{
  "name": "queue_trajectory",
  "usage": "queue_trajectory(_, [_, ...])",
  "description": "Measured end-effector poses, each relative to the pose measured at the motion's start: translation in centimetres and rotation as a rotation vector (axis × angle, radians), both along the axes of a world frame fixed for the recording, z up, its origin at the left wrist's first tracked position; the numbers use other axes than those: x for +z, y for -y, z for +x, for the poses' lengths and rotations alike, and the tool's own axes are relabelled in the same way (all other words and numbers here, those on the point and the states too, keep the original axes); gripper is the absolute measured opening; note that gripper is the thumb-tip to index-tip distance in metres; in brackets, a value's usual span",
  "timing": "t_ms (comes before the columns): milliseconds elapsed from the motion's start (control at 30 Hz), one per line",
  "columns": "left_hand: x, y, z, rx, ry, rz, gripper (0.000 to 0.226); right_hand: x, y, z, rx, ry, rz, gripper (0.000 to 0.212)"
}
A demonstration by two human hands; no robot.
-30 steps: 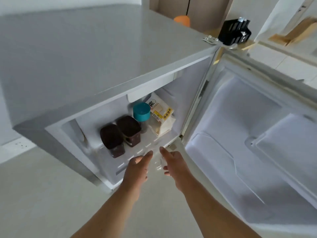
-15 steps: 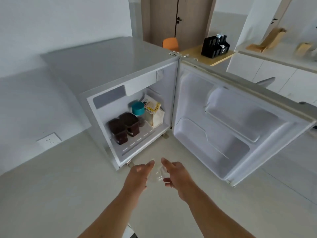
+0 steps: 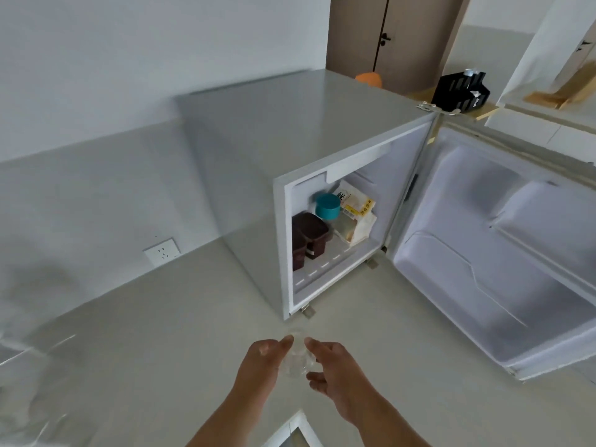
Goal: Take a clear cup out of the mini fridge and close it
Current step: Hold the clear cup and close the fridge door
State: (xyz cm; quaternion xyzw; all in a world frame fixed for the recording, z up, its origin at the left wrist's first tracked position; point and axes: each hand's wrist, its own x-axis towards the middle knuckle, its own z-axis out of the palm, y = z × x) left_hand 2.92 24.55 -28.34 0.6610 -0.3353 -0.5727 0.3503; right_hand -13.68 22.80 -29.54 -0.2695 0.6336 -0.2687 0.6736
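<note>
Both hands cupped around the clear cup (image 3: 296, 359): left hand (image 3: 259, 366) pressed to its left side, thumb and forefinger tips near the rim; right hand (image 3: 335, 369) closed on the right side, fingers curled under the base. Cup pinched between them, hard to make out against the pale floor (image 3: 161, 366), seemingly empty.

Pulled back since a second ago: then held right at the shelf lip, hands almost inside the cabinet; half a second ago already clear of the opening; now well away, out over open floor. So the first half of the task reads as done, with the cup out and held in front of the body.

Ahead of the hands and slightly to the right, the mini fridge (image 3: 290, 130), cabinet gaping. Inside, beyond the fingertips: two dark brown containers (image 3: 311, 237), a teal-lidded jar (image 3: 328, 206), a yellow-and-white carton (image 3: 356, 214) leaning at the back. All unmoved across the frames.

Far right of the right hand, the fridge door (image 3: 503, 253) swung wide, inner liner facing up and out. Nothing touching it.

Remaining, by judgement: free one hand, likely the right as the nearer, reach for the door's outer edge and swing it shut. Risk worth noting: a thin, slick cup in a one-handed grip.
</note>
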Motion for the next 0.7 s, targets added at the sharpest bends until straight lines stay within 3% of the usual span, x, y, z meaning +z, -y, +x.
queue_trajectory(67, [-0.6, 1.2, 2.8, 0.012, 0.031, -0.007, 0.080, -0.7, 1.0, 2.7, 0.003, 0.018, 0.009, 0.044])
queue_trajectory(167, [-1.6, 3.1, 6.0, 0.040, 0.068, -0.002, 0.062, -1.6, 2.6, 6.2, 0.009, 0.042, 0.027, 0.039])
queue_trajectory(333, [-4.7, 6.0, 9.7, 0.045, 0.124, 0.043, 0.060, -3.0, 5.2, 10.3, -0.020, 0.048, 0.050, 0.037])
queue_trajectory(700, [-7.7, 9.3, 10.7, 0.001, 0.126, 0.115, 0.049, -6.9, 7.5, 12.5, -0.104, -0.039, 0.064, 0.052])
